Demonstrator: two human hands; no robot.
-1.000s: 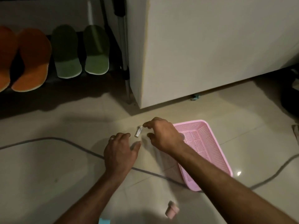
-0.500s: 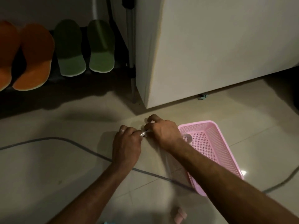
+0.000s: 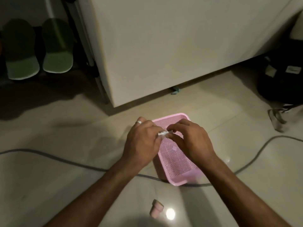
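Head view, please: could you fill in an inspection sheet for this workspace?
Surface: floor, glossy tiles, one light glare.
Job's things: silver piece held over the basket, which is pink and sits on the floor.
Clutter: pink stopper near the person; blue scrap under the cabinet.
Hands: left hand and right hand both pinch the silver piece.
Cables: grey cable crosses the floor past the basket's near end.
Surroundings: white cabinet, green slippers, black bag.

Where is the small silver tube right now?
Head view, near the centre: the small silver tube is pinched between the left hand and the right hand, over the far end of the pink basket.
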